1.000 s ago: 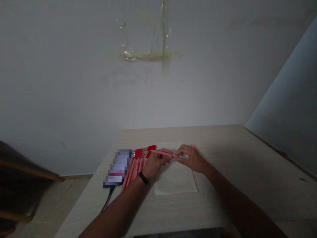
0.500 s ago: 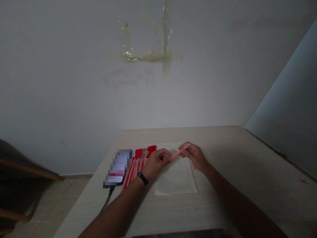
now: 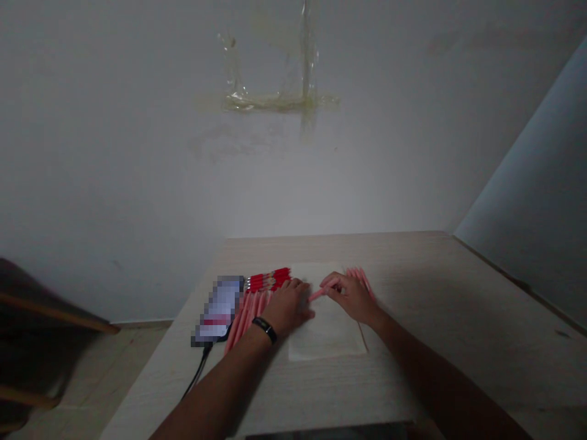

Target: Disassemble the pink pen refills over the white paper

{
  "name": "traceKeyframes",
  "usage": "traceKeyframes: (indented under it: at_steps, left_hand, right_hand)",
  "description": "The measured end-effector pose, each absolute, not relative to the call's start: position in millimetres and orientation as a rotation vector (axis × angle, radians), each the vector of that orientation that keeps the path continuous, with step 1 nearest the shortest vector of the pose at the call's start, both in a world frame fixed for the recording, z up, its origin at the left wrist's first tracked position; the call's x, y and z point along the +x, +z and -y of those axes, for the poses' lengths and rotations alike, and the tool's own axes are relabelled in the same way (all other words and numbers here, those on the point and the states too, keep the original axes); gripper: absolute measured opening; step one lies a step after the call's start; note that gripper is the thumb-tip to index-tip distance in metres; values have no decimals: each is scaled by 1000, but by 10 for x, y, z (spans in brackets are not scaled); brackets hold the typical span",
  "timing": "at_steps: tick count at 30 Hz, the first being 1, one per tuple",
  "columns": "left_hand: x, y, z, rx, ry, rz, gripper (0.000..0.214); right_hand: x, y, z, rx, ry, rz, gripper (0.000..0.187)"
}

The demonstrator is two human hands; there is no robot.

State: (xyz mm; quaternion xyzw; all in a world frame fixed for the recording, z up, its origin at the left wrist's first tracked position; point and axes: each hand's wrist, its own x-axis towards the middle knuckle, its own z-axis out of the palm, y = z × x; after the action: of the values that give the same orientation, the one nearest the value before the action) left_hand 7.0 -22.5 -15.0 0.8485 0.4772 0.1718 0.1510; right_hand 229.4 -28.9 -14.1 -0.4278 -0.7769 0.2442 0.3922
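Note:
My right hand [image 3: 346, 296] pinches a slim pink pen [image 3: 316, 296] above a pale sheet [image 3: 325, 339]. The pen's lower left end points towards my left hand [image 3: 293, 304], which wears a black wristband. That hand is open, its fingers stretched over the sheet's left edge and its thumb apart; whether it touches the pen I cannot tell. Beside and partly under my left hand lies a row of pink pens [image 3: 243, 318]. Several red pen-like pieces with silvery ends [image 3: 268, 279] lie just beyond. More pink pens [image 3: 360, 276] rest behind my right hand, partly hidden by it.
A phone [image 3: 219, 311] with a blurred screen lies at the left of the wooden table [image 3: 403, 373], a black cable [image 3: 197, 373] running from it. Behind the table stands a wall with strips of clear tape [image 3: 270, 104]. Dark furniture [image 3: 41, 318] is at the far left.
My left hand has let go of the pen's end and its fingers have spread. My right hand has moved slightly left and down with the pen, uncovering the pink pens behind it.

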Motion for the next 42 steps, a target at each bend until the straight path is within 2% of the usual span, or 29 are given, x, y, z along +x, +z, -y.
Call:
traceKeyframes:
  at_steps: [6, 11, 20, 28, 38, 42]
  left_hand:
    - [84, -128, 239, 2450, 454, -1383, 47]
    - [79, -127, 233, 2430, 478, -1368, 52]
    - [85, -120, 238, 2474, 415, -1383, 49]
    - [79, -30, 227, 2306, 734, -1409, 35]
    - [101, -91, 224, 2226, 767, -1346, 39]
    - [88, -72, 231, 2279, 619, -1410, 45]
  right_hand:
    - [2312, -136, 274, -1077, 618, 1969, 18]
    - [2327, -128, 272, -1123, 538, 1959, 23]
    - [2349, -137, 232, -1191, 470, 1944, 21]
    - [2404, -141, 205, -1054, 580, 1873, 19]
    - [2309, -122, 301, -1030, 669, 1916, 18]
    - [2314, -139, 297, -1093, 628, 1947, 14]
